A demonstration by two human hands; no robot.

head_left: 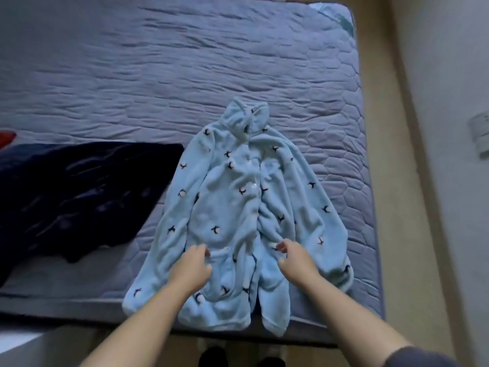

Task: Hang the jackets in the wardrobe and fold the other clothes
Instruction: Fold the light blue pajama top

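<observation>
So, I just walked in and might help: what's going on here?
A person is working on a light blue fleece top, spread front-up on the bed, collar pointing away. The left hand and right hand are on its lower front, fingers curled; whether they pinch the fabric is unclear. It is not yet folded. A dark navy garment lies crumpled to its left.

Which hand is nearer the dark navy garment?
Left. The left hand sits right of the dark navy garment, over the blue top; the right hand is farther right.
</observation>
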